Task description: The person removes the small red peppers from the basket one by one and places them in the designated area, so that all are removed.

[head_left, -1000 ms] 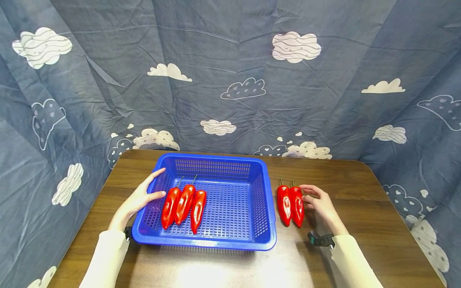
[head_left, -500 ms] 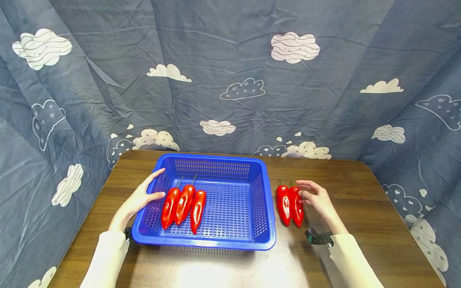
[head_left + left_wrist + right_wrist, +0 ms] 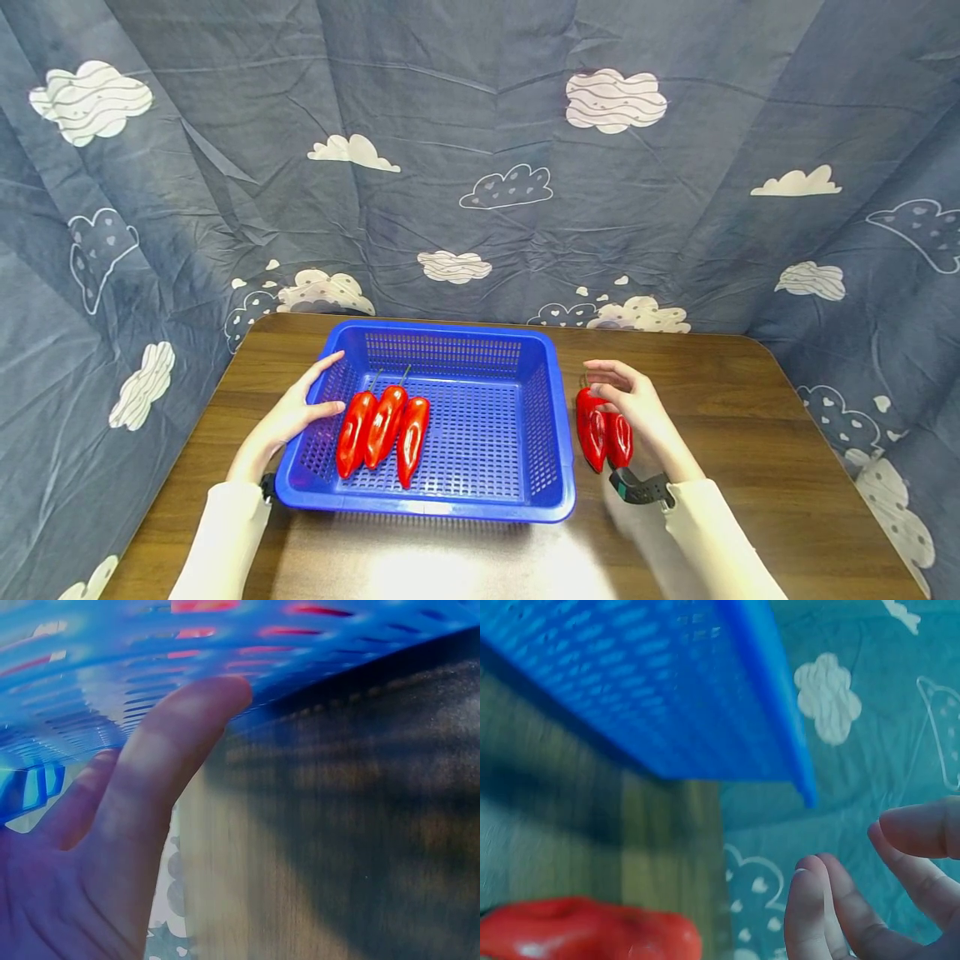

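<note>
Three red peppers [image 3: 386, 427] lie side by side in the left part of a blue perforated basket [image 3: 427, 507]. My left hand [image 3: 287, 414] is at the basket's left side, its thumb and a finger extended and spread at the rim. To the right of the basket, two more red peppers [image 3: 590, 427] lie close together on the table, partly hidden by my right hand. Over their stem ends is my right hand [image 3: 633, 406], with fingers loosely bent and nothing between them. In the right wrist view, a pepper [image 3: 592, 934] lies apart from the fingertips.
The brown wooden table [image 3: 735, 417] extends to the right of the right arm. A dark cloth [image 3: 510, 225] with white clouds hangs behind the table and along both sides. A black band [image 3: 641, 487] sits on the right wrist.
My right hand has moved left from beside the right-hand loose pepper to above the two loose peppers. The left hand, the basket and all the peppers look unmoved.
</note>
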`<state>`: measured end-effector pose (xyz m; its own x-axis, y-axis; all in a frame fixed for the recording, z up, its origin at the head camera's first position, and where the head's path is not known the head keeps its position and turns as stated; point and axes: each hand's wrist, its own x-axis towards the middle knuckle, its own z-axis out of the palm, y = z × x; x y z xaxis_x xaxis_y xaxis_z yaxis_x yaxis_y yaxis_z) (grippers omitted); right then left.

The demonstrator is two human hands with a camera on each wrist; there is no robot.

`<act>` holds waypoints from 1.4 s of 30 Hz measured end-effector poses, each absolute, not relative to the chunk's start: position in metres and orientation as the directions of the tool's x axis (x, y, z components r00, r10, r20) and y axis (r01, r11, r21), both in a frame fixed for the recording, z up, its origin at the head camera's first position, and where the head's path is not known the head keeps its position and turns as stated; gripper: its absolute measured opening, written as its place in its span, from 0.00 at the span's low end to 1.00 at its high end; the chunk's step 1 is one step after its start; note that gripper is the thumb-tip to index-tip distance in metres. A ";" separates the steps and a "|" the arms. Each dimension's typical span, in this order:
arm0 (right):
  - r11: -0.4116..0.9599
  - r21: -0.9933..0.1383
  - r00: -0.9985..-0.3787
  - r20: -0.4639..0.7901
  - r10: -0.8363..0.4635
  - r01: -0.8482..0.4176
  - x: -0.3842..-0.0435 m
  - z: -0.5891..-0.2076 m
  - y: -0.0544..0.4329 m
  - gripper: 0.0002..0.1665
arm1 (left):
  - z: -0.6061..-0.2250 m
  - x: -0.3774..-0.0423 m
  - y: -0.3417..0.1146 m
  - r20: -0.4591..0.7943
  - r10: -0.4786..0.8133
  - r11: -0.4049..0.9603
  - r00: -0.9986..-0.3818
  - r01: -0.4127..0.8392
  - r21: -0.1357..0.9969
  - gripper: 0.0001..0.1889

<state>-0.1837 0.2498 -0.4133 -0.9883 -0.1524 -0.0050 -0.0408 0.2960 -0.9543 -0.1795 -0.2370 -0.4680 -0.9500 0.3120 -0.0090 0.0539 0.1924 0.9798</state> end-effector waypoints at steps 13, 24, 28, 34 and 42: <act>0.224 -0.970 -0.971 0.044 -0.236 -0.098 -0.187 -0.401 0.222 0.21 | -0.467 -0.179 -0.236 -0.010 0.310 0.193 -0.951 0.053 0.980 0.39; 0.228 -0.969 -0.956 0.022 -0.292 -0.092 -0.192 -0.393 0.196 0.21 | -0.465 -0.177 -0.236 0.003 0.307 0.187 -0.952 0.064 0.980 0.40; 0.225 -0.970 -0.953 0.018 -0.302 -0.090 -0.194 -0.389 0.186 0.20 | -0.466 -0.178 -0.238 0.012 0.308 0.195 -0.951 0.075 0.978 0.40; 0.218 -0.971 -0.945 0.025 -0.325 -0.101 -0.195 -0.384 0.174 0.19 | -0.469 -0.179 -0.238 0.046 0.330 0.205 -0.943 0.119 0.971 0.39; 0.215 -0.971 -0.936 0.025 -0.351 -0.106 -0.197 -0.385 0.160 0.19 | -0.467 -0.179 -0.238 -0.016 0.302 0.218 -0.953 0.053 0.975 0.40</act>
<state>-0.1971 0.1599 -0.3847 -0.9361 -0.3509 0.0246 -0.1061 0.2148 -0.9709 -0.1792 -0.2377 -0.4674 -0.9532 0.3020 -0.0156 0.0530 0.2177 0.9746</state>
